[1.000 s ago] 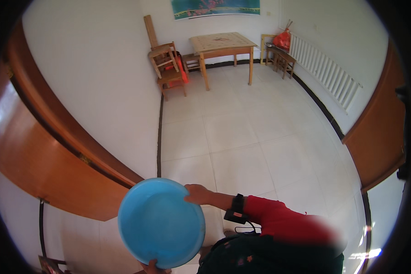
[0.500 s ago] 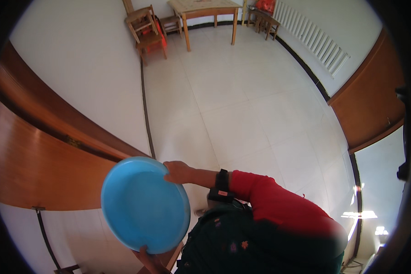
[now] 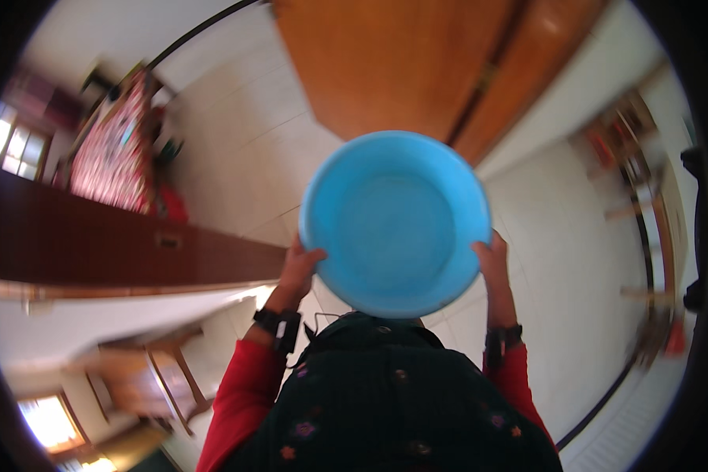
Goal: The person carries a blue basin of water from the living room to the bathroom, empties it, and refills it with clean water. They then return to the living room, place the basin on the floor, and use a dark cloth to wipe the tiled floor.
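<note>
A round, light blue plastic basin (image 3: 393, 224) is held out in front of my body, with nothing visible inside. My left hand (image 3: 299, 263) is closed on its left side, thumb over the rim. My right hand (image 3: 492, 259) grips the right side in the same way. Both wrists carry black straps with small devices, below red sleeves. Under the basin is my dark garment (image 3: 385, 393) with small flower patterns.
Beyond the basin stands a wooden door (image 3: 385, 55); a dark door frame (image 3: 134, 236) reaches in from the left. Through it shows a bed with red patterned cloth (image 3: 110, 149). Blurred wooden furniture (image 3: 621, 126) lines the right, and more (image 3: 149, 377) stands lower left.
The view has swung left toward the doorway, so the table room lies to the right. The basin has come to the middle, with both hands now clearly seen at its sides.
</note>
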Demonstrator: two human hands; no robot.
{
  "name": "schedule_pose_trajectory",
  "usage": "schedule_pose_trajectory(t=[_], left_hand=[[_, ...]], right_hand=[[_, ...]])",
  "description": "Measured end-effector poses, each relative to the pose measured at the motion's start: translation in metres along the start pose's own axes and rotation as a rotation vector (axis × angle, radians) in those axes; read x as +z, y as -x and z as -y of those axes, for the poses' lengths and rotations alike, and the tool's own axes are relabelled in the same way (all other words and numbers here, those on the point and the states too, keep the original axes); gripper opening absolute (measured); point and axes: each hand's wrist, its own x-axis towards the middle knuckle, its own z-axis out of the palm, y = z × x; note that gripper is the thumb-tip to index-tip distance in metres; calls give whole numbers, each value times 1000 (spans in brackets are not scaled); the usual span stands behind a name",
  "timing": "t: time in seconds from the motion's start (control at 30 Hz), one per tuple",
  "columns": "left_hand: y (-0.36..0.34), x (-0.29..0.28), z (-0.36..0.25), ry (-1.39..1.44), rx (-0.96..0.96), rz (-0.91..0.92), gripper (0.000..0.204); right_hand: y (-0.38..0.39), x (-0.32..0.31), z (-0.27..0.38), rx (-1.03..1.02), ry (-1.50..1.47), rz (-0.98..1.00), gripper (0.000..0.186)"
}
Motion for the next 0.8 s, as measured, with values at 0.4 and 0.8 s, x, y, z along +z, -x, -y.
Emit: schedule_pose_trajectory(t=[0.4, 0.8], left_hand=[[31, -4, 32, 88, 21, -218, 74], [-45, -38, -12, 117, 101, -330, 72]], right_hand=[[-30, 28, 11, 86, 62, 186, 25], [-138, 108, 34, 23, 120, 288, 27]])
